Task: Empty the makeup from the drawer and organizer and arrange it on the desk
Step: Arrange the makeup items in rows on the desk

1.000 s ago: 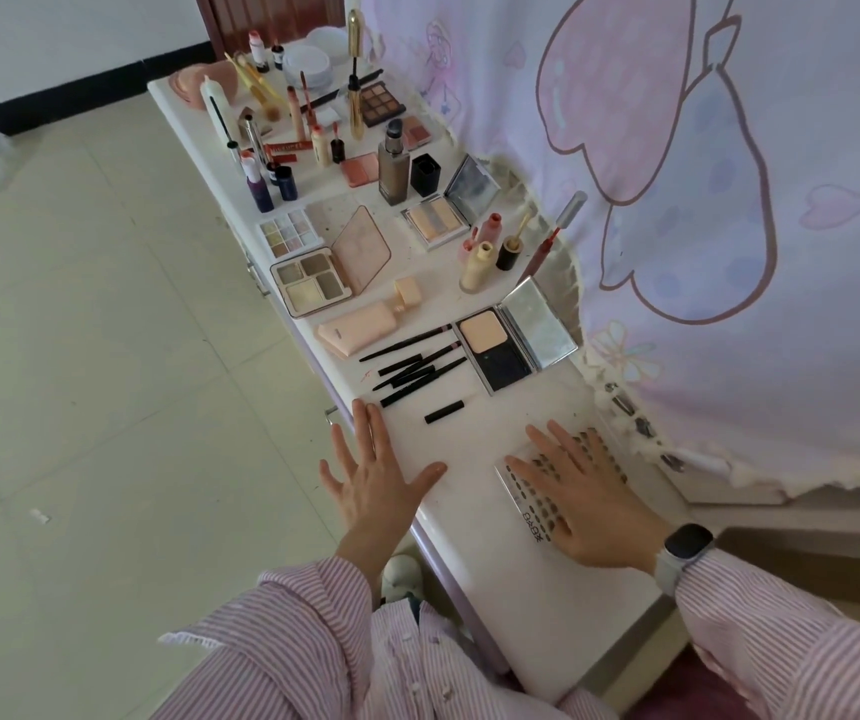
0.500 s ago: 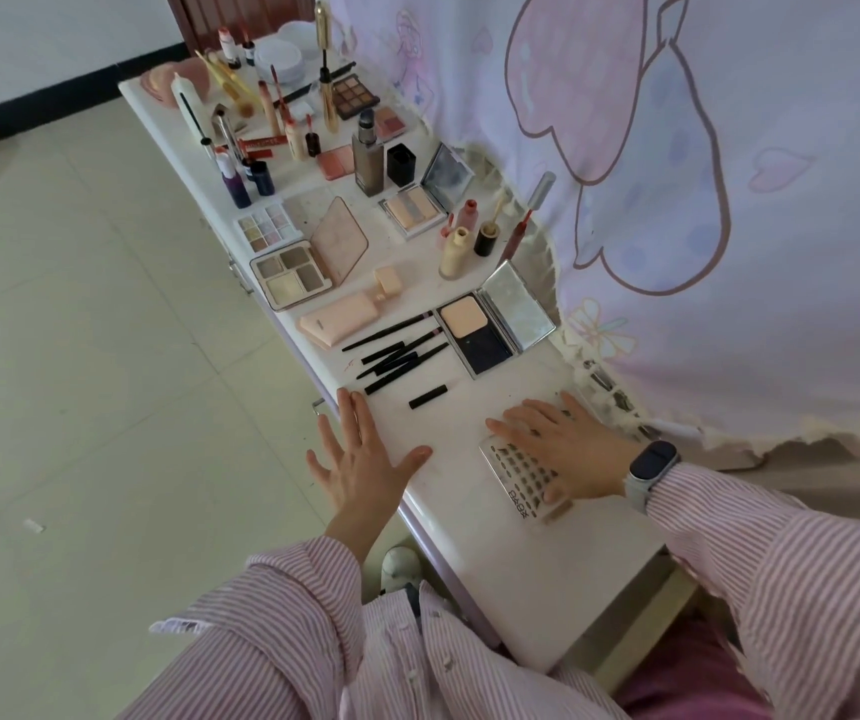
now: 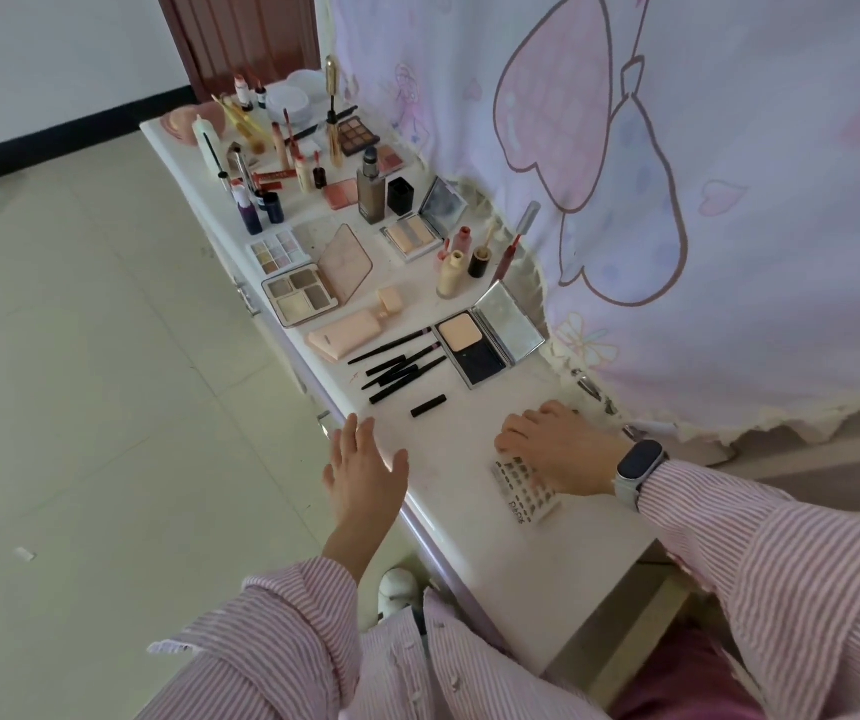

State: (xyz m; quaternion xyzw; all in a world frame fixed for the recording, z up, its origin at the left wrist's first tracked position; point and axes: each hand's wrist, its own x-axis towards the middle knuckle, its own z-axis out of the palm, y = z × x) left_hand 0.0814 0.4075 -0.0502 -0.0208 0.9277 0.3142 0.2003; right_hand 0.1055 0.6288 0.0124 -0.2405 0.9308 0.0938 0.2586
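Makeup lies spread along the white desk (image 3: 469,553). My right hand (image 3: 557,449) rests on a clear palette with rows of dark dots (image 3: 524,491) at the near end, its fingers bent a little over the far part. My left hand (image 3: 365,475) hovers open at the desk's left edge, fingers spread, holding nothing. Beyond the hands lie several black pencils (image 3: 396,368), an open powder compact (image 3: 485,345), a pink bottle on its side (image 3: 349,335) and an open eyeshadow quad (image 3: 297,296). Bottles, tubes and more palettes crowd the far end around a foundation bottle (image 3: 370,192).
A pink printed curtain (image 3: 677,200) hangs along the desk's right side. Drawer fronts with a handle (image 3: 243,293) face the tiled floor on the left. A white slipper (image 3: 396,589) shows under the desk edge. A brown door stands at the far end.
My right hand has slid further over the dotted palette and its fingers have bent. The left hand has drawn its fingers closer together. The view has shifted slightly.
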